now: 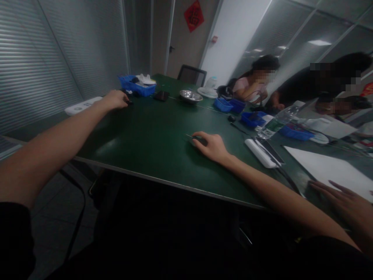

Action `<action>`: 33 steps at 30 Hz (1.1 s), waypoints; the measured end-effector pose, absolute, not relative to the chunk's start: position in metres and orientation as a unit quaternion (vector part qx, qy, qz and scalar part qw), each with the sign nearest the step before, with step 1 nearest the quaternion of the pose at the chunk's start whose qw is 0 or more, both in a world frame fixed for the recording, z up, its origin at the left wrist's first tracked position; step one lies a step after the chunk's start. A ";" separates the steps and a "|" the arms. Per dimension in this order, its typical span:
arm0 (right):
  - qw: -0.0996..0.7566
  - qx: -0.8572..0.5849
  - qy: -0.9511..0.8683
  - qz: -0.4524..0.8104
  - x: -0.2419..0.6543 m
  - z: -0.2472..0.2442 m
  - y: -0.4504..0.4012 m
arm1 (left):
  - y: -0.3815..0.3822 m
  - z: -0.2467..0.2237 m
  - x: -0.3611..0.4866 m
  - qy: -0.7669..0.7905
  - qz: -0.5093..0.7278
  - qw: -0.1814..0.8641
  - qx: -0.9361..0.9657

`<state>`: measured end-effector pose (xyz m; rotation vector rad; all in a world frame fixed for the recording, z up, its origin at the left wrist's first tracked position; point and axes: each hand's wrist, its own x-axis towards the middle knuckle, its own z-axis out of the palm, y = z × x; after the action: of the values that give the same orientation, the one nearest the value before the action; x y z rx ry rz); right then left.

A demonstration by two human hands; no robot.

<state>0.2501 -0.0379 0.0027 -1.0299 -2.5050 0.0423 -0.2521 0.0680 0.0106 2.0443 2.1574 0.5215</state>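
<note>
My left hand (115,99) reaches to the far left of the green table (151,136), with fingers curled down on a small black object (129,102); its kind is too dim to tell. Just beyond it stands a blue basket (145,90) with white and dark items inside. Over the middle of the table, my right hand (212,146) is closed in a pinch. From its fingertips a thin, pale, needle-like piece (189,135) sticks out to the left, and a dark part shows between thumb and forefinger.
Toward the back are a dark flat item (161,95), a metal bowl (190,97) and a white fan (208,92). A power strip (260,153), plastic bottle (279,120) and white sheet (329,165) lie right. Another person's hand (346,202) rests near the sheet. Several people sit or lean beyond.
</note>
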 end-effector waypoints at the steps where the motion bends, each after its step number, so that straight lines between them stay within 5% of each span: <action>1: 0.215 -0.371 -0.904 0.016 0.250 0.003 -0.038 | 0.068 0.010 -0.252 0.723 0.163 0.060 0.668; 13: 0.206 -0.373 -0.904 0.015 0.250 0.002 -0.036 | 0.062 0.015 -0.243 0.735 0.193 0.037 0.649; 24: 0.204 -0.377 -0.903 0.012 0.250 0.003 -0.038 | 0.067 0.020 -0.236 0.706 0.198 0.145 0.664; 30: 0.204 -0.375 -0.904 0.018 0.250 0.003 -0.038 | 0.046 0.034 -0.232 0.760 0.186 0.044 0.621; 33: 0.205 -0.376 -0.904 0.017 0.250 0.003 -0.037 | 0.023 0.056 -0.207 0.724 0.280 -0.047 0.629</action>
<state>0.2502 -0.0374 0.0029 -1.0476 -2.5194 0.0479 -0.2074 0.0232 0.0562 2.0374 2.3450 0.9068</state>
